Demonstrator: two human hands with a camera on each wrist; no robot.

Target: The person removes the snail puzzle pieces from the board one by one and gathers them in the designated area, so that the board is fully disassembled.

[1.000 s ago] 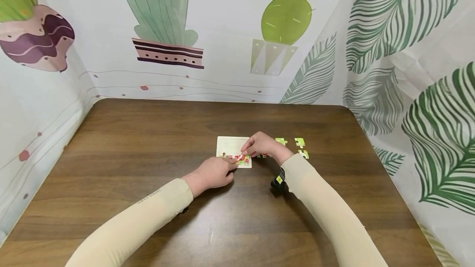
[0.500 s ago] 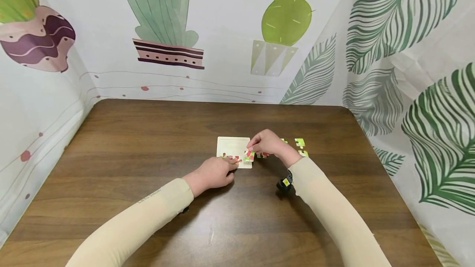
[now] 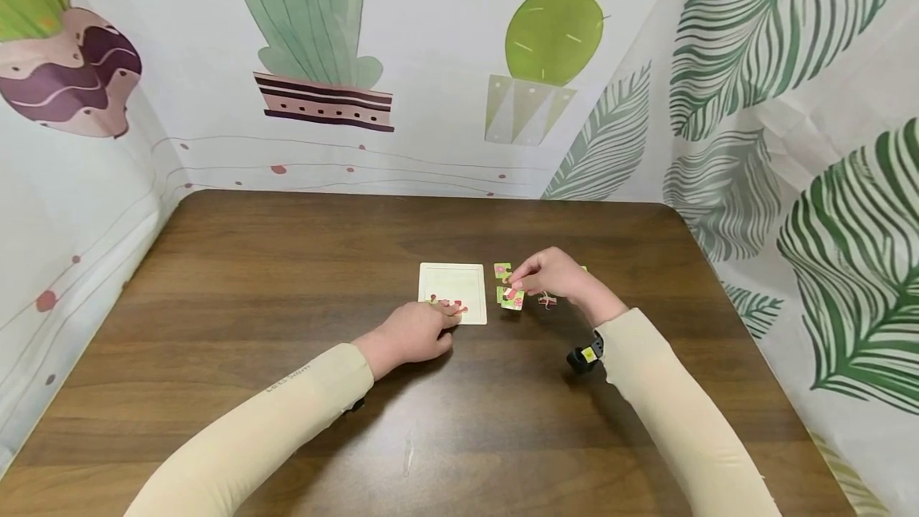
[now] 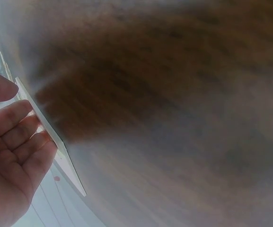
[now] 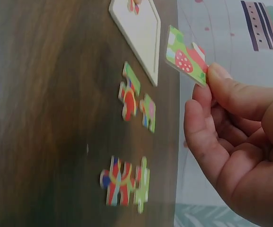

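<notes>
Between thumb and forefinger my right hand (image 3: 556, 274) pinches a green jigsaw puzzle piece (image 5: 186, 59) with a red spotted patch, held above the table right of the puzzle tray. The shallow cream tray (image 3: 455, 282) lies flat. My left hand (image 3: 415, 333) rests its fingertips on the tray's lower part, over a few red and green pieces (image 3: 435, 301) that they partly cover. In the left wrist view, the left hand's fingers (image 4: 20, 127) lie across the edge of the tray, slightly bent.
Several loose puzzle pieces lie right of the tray, among them a pink and green one (image 3: 500, 270) and a striped one (image 5: 119, 182); the right hand hides some in the head view. The brown wooden table (image 3: 287, 262) meets a patterned wall sheet (image 3: 431, 62) behind.
My right hand has lifted the spotted puzzle piece from the tray's lower right corner and carried it right, over the loose pieces. The left hand has stayed in place.
</notes>
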